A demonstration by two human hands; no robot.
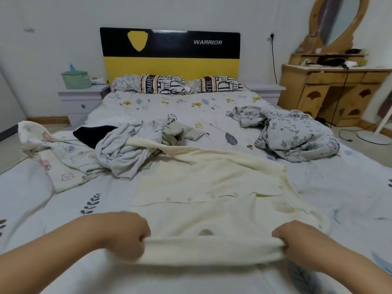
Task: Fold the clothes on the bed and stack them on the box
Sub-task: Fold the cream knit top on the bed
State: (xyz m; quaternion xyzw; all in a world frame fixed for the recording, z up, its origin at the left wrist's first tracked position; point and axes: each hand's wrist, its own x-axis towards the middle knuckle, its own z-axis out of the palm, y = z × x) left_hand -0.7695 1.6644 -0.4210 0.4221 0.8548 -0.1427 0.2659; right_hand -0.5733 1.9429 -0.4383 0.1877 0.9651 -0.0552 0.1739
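Cream knit fabric filled the near part of the head view: a cardigan [212,187] lay spread on the bed [350,187], with its buttons showing across the middle. The task seemed to be near its beginning, because I could see no folded piece and no box anywhere in this view. Four other clothes waited unfolded further up the bed: a cartoon-print garment [53,153] at the left edge, a grey shirt [125,145] bunched beside it, an olive piece [178,132] just behind, and a floral garment [297,132] crumpled at the right. Something black [91,133] lay partly under the grey shirt.

The left hand [125,232] and the right hand [297,240] both gripped the near edge of the cardigan. Their fingers were curled tightly around the fabric, pulling it taut between them, probably to start the first fold.
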